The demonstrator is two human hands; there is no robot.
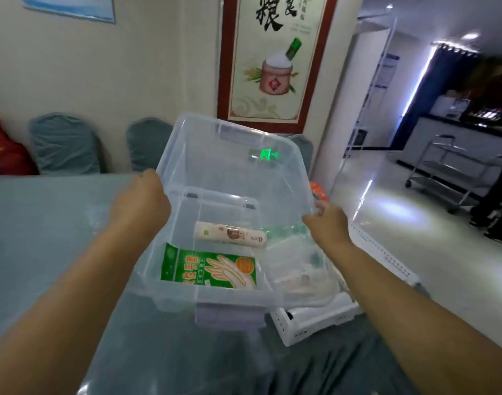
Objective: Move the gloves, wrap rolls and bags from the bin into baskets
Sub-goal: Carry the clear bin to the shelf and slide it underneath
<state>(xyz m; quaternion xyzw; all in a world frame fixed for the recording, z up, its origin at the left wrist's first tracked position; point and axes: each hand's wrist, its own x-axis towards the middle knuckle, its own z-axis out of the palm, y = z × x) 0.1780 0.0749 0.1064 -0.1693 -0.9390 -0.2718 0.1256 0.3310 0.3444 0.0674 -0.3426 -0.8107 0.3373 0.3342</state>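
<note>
A: State of the fingers?

B: The left hand grips the left rim of the clear bin; its fingers curl over the edge and are hidden. The right hand is closed on the right rim, fingertips partly seen through the plastic.

A: Bin contents?

B: A green glove packet lies flat at the near wall. A wrap roll lies just behind it. Clear bags sit to the right, blurred and hard to make out.

A: Surroundings?

B: The bin is tilted above the counter. A white basket sits below its right corner, mostly covered by it.
</note>
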